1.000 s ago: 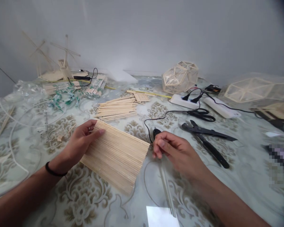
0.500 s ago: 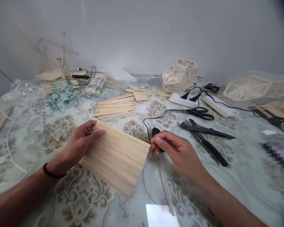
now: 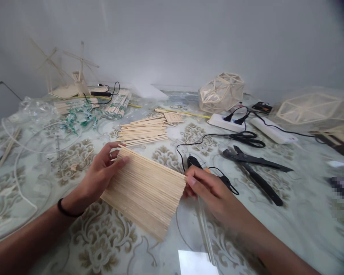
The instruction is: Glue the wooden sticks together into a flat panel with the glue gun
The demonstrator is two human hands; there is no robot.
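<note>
A flat panel of wooden sticks (image 3: 146, 191) laid side by side is tilted above the table. My left hand (image 3: 103, 170) is closed on its upper left corner, thumb on top and the other fingers behind. At the upper right corner, my right hand (image 3: 203, 183) pinches the panel's edge between thumb and fingers; some of its fingertips are hidden. Just behind the right hand lies a black glue gun (image 3: 194, 161), partly covered by the hand. Clear glue sticks (image 3: 206, 233) lie below that hand on the patterned tablecloth.
Loose wooden sticks (image 3: 143, 129) lie beyond the panel. To the right are black pliers (image 3: 258, 160), scissors (image 3: 248, 138) and a white power strip (image 3: 226, 122) with cords. Stick-built frames (image 3: 222, 93) and windmill models (image 3: 80, 82) stand at the back. Plastic wrap (image 3: 37, 109) lies left.
My right hand has shifted slightly right and stays at the panel's right corner. More of the glue gun and its stand shows behind it. The whole view has shifted a little.
</note>
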